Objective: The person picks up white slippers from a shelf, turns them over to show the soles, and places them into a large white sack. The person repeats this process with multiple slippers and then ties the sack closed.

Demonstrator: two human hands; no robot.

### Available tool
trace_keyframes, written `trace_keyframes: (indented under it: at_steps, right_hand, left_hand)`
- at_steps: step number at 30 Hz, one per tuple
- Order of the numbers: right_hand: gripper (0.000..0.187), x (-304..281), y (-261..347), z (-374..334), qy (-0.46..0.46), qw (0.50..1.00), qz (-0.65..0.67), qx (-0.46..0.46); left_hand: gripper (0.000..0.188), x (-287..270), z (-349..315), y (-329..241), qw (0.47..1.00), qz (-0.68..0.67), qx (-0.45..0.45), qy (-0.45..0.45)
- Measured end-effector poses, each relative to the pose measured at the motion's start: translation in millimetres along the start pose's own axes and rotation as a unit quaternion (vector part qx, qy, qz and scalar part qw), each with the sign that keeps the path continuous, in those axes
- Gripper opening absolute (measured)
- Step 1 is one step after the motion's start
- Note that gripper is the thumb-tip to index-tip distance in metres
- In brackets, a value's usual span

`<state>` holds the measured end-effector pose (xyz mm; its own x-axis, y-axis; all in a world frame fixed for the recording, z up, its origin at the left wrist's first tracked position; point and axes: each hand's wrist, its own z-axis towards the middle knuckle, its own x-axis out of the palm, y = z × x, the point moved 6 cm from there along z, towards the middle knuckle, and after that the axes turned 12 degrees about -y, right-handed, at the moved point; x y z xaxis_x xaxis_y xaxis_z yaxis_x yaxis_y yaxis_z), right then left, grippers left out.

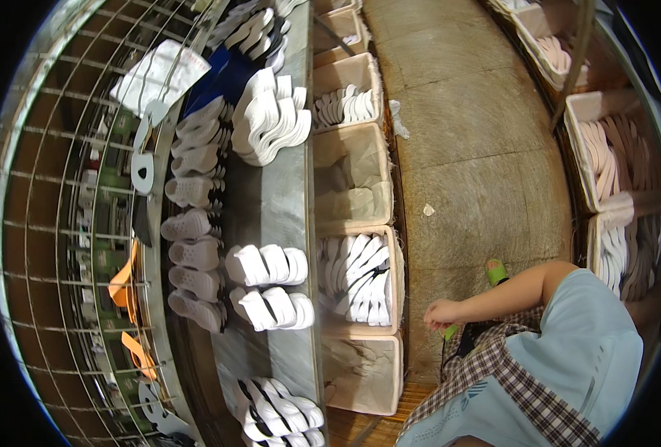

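My right hand [440, 314] hangs in front of my plaid apron [520, 372], fingers curled in, with no object visible in it. It is apart from the bins, nearest to the lined bin [399, 287] of white and dark-edged shoe soles [367, 283]. My left hand is out of view; only a bit of bare skin shows at the lower edge. On the metal bench [267, 354] are stacks of white soles [271, 119], with more white soles [274, 307] nearer me. Behind them stands a row of pale clogs [194, 255] with holes in their uppers.
Lined bins [353, 175] run along the bench, some with soles inside. More bins of pale soles [606, 153] line the aisle's right side. A wire grid [58, 223] stands at the left, with orange pieces [125, 287] behind it. A whitish scrap [428, 210] lies on the floor [479, 149].
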<state>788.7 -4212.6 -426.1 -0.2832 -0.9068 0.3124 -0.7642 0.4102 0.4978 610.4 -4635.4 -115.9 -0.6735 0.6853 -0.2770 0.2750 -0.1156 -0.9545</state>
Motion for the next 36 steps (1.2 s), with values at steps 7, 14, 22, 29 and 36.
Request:
trace_keyframes:
  at_steps: [7, 14, 22, 29, 36]
  right_hand:
    - [0.008, -58.1, 3.7, -4.2, -0.061, 0.996, -0.058, 0.042]
    - [0.006, -35.6, 14.6, -25.8, -0.062, 0.994, -0.002, 0.09]
    - [0.006, -0.7, 21.3, 13.0, -0.033, 0.998, 0.011, 0.045]
    - [0.011, -28.8, 14.8, 53.4, -0.07, 0.997, 0.008, 0.012]
    - [0.019, -96.8, -30.8, 96.0, -0.184, 0.97, 0.114, 0.112]
  left_hand:
    - [0.034, -165.1, 88.2, 4.6, 0.995, 0.02, -0.053, -0.085]
    - [0.033, -265.5, 130.9, 32.3, 0.973, 0.141, -0.099, -0.155]
    - [0.033, -237.4, 99.8, 1.0, 0.978, 0.198, -0.018, -0.067]
    - [0.031, -31.9, -7.3, 12.1, 0.992, -0.008, 0.124, 0.011]
    - [0.026, 114.4, -156.7, 183.5, 0.913, 0.192, 0.099, 0.346]
